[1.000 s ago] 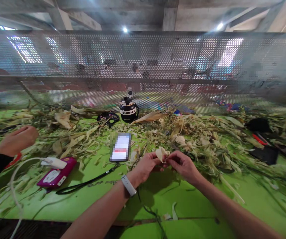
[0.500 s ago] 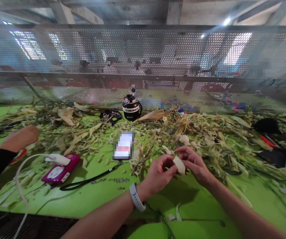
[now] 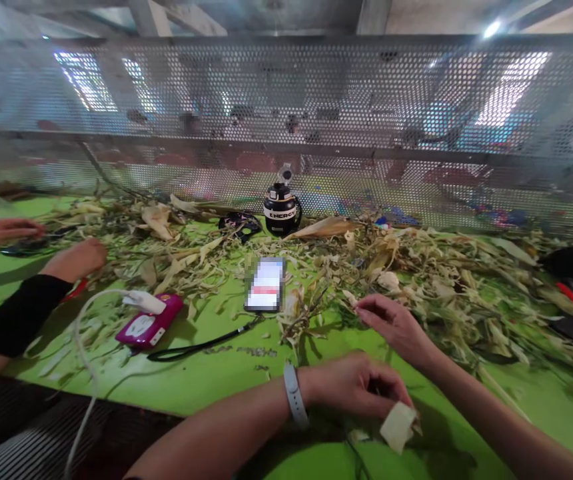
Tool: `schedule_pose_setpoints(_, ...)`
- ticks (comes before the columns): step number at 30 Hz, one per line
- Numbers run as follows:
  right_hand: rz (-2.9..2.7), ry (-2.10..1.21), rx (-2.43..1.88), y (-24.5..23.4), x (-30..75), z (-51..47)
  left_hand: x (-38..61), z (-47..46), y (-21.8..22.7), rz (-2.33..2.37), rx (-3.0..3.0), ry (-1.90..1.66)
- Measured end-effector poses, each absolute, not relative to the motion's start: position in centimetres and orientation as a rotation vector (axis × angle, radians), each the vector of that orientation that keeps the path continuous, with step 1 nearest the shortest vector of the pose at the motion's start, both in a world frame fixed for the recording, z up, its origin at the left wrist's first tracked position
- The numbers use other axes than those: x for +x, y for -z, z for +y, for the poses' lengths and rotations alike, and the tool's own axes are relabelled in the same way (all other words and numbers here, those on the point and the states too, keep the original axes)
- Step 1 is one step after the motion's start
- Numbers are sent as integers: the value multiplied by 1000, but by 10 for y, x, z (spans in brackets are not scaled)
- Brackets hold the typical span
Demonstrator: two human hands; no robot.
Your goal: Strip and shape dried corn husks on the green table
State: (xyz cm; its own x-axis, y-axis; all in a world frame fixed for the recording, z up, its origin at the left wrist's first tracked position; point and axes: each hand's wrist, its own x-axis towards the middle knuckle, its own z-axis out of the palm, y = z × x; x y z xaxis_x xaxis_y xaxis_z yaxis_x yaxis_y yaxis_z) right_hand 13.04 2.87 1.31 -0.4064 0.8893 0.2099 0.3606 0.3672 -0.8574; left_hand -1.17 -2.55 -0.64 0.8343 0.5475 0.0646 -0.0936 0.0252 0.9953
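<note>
My left hand (image 3: 356, 387), with a pale grey band at its wrist, is low over the green table's near side. Its fingers are closed on a pale, folded strip of corn husk (image 3: 398, 427) that hangs from the fingertips. Farther forward, my right hand (image 3: 391, 327) is at the near edge of a heap of dried husk strips (image 3: 436, 267). Its thumb and fingertips come together on a small pale husk piece (image 3: 350, 299). A phone (image 3: 266, 285) with a lit screen lies left of my right hand, its black strap trailing left.
A magenta power block (image 3: 150, 327) with a white plug and cable sits at left. A co-worker's hands (image 3: 79, 259) are at the far left. Behind the husks stands a black jug-like bottle (image 3: 281, 212) before a perforated metal screen (image 3: 316, 87). Dark items lie far right.
My hands have parted. The left moved down and right toward me with the husk strip; the right let go of it and reached the heap. The view swung left, showing another co-worker's hand.
</note>
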Motion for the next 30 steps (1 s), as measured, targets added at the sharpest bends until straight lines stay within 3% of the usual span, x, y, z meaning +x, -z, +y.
schedule_pose_setpoints(5,-2408,-300,-795,-25,93,32,-10,-24,20,427,1538,-460)
schedule_pose_setpoints(11,-2598,-217,-672,-7,61,45,-9,-23,23,338,1621,-337)
schedule_pose_setpoints(15,-2398,-486,-640,3,65,52,-9,-22,23,345,1595,-353)
schedule_pose_setpoints(22,-1201,-1561,-873,-10,101,63,-10,-23,25,423,1580,-320)
schedule_pose_setpoints(25,-839,-1669,-947,-12,106,66,-11,-24,27,451,1564,-314)
schedule_pose_setpoints(30,-1080,-1434,-1232,-9,103,67,-12,-25,22,530,1520,-305)
